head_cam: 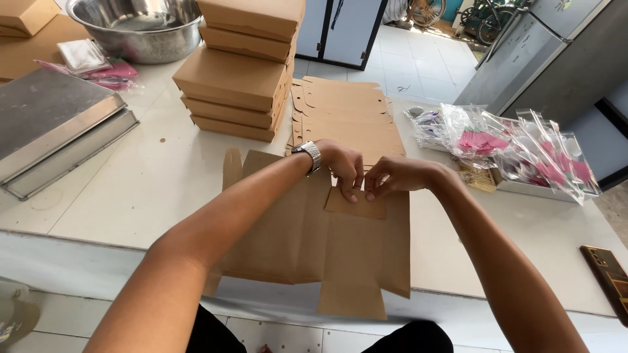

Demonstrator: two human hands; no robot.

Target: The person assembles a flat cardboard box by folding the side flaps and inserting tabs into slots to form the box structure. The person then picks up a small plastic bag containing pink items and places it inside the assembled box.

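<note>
A flat brown cardboard box blank lies on the white table in front of me, its near flap hanging over the table edge. My left hand, with a metal wristwatch on the wrist, and my right hand meet at the blank's far side. Both pinch and press down a small folded flap with their fingertips. A stack of more flat blanks lies just beyond my hands.
Folded brown boxes are stacked at the back. A steel bowl and metal trays sit at the left. Clear bags with pink items lie on the right. A phone rests near the right edge.
</note>
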